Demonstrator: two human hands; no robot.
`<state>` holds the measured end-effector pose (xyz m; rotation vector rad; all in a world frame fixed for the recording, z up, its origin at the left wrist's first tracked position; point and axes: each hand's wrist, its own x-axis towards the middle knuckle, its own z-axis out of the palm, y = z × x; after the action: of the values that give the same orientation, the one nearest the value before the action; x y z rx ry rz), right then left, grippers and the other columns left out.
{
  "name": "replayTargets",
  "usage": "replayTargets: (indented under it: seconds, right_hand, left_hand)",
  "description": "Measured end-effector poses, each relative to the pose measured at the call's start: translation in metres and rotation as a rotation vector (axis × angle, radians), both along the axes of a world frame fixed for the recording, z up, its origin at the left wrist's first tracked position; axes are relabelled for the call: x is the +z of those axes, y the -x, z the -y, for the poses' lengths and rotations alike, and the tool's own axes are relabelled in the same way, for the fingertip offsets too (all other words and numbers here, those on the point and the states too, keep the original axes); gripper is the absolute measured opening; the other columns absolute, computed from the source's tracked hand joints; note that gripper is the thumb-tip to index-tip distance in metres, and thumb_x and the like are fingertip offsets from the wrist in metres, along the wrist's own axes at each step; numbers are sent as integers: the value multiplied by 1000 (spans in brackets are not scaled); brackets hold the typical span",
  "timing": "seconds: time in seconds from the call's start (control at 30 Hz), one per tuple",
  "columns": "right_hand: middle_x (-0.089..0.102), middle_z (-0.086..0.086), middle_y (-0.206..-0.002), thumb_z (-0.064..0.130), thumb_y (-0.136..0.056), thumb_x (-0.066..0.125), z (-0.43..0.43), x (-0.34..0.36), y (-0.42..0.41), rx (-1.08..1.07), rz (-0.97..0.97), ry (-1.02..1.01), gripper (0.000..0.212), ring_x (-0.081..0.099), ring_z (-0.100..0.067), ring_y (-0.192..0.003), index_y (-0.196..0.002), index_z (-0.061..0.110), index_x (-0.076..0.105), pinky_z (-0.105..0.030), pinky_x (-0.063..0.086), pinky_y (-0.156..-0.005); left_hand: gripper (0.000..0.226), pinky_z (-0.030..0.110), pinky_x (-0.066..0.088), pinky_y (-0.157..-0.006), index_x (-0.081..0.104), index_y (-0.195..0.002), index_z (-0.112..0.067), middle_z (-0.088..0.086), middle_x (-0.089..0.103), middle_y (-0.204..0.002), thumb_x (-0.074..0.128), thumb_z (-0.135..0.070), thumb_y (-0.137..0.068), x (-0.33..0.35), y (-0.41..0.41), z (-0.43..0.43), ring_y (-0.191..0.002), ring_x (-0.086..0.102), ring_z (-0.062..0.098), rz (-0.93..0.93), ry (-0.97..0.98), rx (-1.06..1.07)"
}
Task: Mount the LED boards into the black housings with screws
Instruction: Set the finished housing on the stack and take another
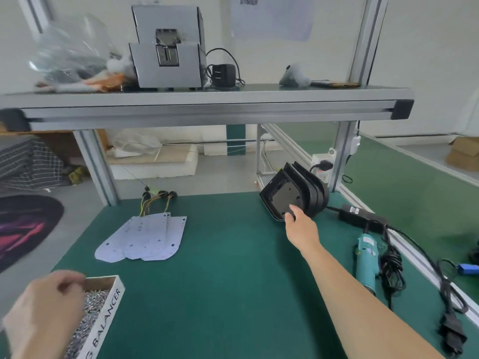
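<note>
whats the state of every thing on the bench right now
black housings, standing on edge in a stack
right hand, grips the front one's lower edge
LED boards, flat on the mat, fanned, unmounted
screw box, open, full of screws
left hand, curled over the screws, hold unclear
electric screwdriver, lying on the mat, untouched
plug, seated in the power strip

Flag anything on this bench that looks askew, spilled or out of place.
Nothing looks spilled or damaged. The black housings stand on edge, leaning in a loose row, where the right hand grips the front one. The LED boards lie fanned, overlapping. Cords tangle beside the teal screwdriver.
</note>
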<state>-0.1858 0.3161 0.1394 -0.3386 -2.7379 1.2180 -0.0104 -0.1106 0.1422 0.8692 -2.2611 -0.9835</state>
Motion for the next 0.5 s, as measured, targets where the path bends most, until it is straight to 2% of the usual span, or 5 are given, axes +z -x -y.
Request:
replayTargets:
  seconds: [0.1,0.2,0.3,0.4,0.5]
  right_hand:
    - [58,-16,-136,29,-107,39,1,-6,1,-12,-49,-23,43,56,-35,-119,-148,22,46,-43,48,-100]
    - [61,-17,-125,25,-105,42,3,-11,1,-42,-91,-14,39,57,-36,-112,-144,21,51,-44,49,-97]
    - [63,-17,-117,24,-105,44,7,-14,0,-65,-124,-4,38,59,-37,-107,-142,21,52,-45,49,-95]
    - [62,-16,-115,24,-104,46,9,-17,-2,-83,-148,4,38,58,-36,-105,-142,22,52,-45,50,-94]
    - [60,-13,-116,25,-103,47,8,-18,-3,-104,-164,46,35,58,-33,-103,-138,24,55,-45,50,-94]
  left_hand:
    - [27,41,56,-75,69,-77,-28,-4,69,-84,54,-8,-86,33,25,-34,-74,66,32,76,183,-54]
    - [19,37,52,-69,63,-69,-20,-1,64,-75,56,-8,-83,48,64,-58,-67,56,30,152,177,-189]
    - [11,36,46,-62,61,-86,-12,3,60,-78,58,-22,-84,43,106,-69,-73,57,26,419,149,-236]
    - [60,36,50,-85,60,-125,-8,12,60,-123,61,-47,-79,27,133,-71,-115,58,28,610,172,-194]
    - [97,40,39,-100,40,-143,-8,12,44,-138,64,-68,-71,9,146,-61,-130,40,31,631,168,-89]
